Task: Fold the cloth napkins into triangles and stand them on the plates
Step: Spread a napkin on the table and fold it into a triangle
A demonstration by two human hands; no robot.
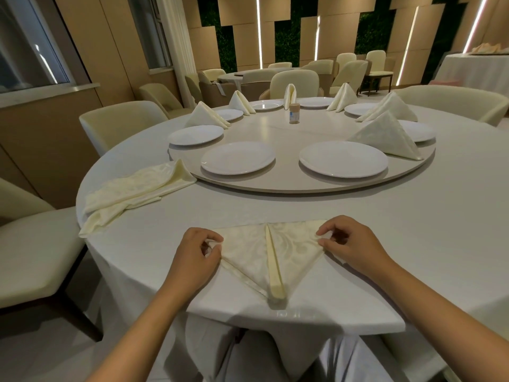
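Currently spare napkins (135, 193) lie left on worktop (358, 230); napkin (275, 252) triangle points toward person, left hand (197, 256) and right hand (348, 244) pinching its corners.

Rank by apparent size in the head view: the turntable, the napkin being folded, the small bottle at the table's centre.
1. Turntable
2. Napkin being folded, though nearness to the camera enlarges it
3. Small bottle

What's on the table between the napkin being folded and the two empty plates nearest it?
Nothing: in the head view only bare white tablecloth and the turntable's rim separate the napkin from those plates.
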